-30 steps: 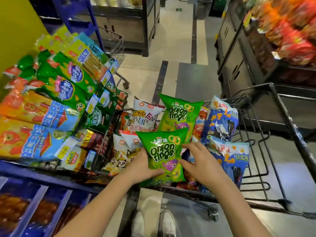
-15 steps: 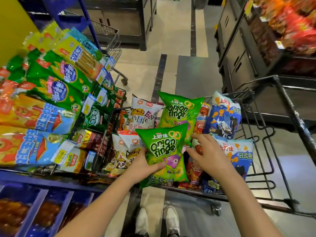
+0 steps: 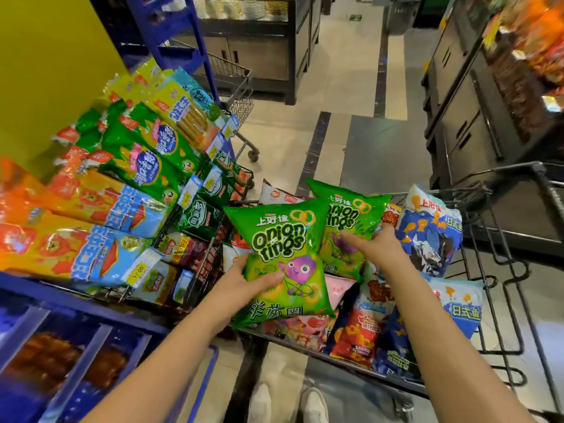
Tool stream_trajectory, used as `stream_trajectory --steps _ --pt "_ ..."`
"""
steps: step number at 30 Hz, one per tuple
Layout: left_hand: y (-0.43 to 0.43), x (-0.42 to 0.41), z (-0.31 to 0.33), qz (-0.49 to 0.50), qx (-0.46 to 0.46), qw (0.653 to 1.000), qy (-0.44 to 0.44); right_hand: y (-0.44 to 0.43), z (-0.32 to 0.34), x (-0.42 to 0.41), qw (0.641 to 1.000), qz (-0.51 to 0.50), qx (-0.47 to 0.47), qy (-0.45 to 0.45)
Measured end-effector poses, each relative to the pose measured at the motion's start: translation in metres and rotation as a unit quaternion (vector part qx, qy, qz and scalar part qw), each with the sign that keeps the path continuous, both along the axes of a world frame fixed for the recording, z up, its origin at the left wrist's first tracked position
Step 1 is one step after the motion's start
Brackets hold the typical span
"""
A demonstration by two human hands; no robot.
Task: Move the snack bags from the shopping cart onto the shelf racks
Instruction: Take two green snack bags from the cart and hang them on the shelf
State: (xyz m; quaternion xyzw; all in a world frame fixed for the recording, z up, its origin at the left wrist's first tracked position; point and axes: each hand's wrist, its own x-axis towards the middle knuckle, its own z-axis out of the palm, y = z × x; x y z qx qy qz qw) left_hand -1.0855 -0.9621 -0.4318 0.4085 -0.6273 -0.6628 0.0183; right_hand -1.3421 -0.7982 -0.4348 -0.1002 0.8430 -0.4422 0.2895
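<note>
Left hand (image 3: 244, 277) now lifting gripped onion rings bag (image 3: 283, 257) clear of cart (image 3: 500, 270), right hand (image 3: 375, 250) newly closing its grip on second onion rings bag (image 3: 351, 221), readying both for shelf rack (image 3: 195, 264).

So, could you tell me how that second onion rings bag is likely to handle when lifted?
The second onion rings bag looks puffed with air, so probably light. Its glossy film may be slippery under the right hand. Squeezing hard could crush the contents.

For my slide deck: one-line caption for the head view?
Left hand lifts one onion rings bag while right hand grasps a second in the shopping cart.
</note>
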Motion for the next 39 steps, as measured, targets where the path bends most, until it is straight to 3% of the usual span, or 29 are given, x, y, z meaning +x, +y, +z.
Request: stream_trajectory --steps 10,14,19,22,28,33,39 --pt "-0.026 0.039 0.018 0.084 0.027 0.995 0.048 -0.029 -0.051 -0.016 0.986 -0.051 -0.075 -0.14" --pt "-0.039 0.05 0.021 0.087 0.027 0.993 0.069 -0.024 -0.06 -0.014 0.986 -0.062 -0.095 -0.119" --pt "-0.047 0.055 0.037 0.088 0.022 0.993 0.077 -0.031 -0.019 0.006 0.984 -0.069 -0.125 -0.11" --pt "-0.065 0.055 0.028 0.095 0.03 0.989 0.11 -0.033 0.01 0.015 0.987 -0.065 -0.139 -0.055" --pt "-0.086 0.063 0.033 0.096 0.016 0.985 0.146 -0.038 0.059 0.031 0.984 -0.027 -0.176 0.009" --pt "-0.085 0.086 0.043 0.131 -0.005 0.98 0.152 -0.041 0.059 0.036 0.968 0.037 -0.228 -0.097" --pt "-0.052 0.123 0.058 0.194 -0.024 0.966 0.169 -0.059 0.061 0.043 0.948 0.158 -0.247 -0.125"
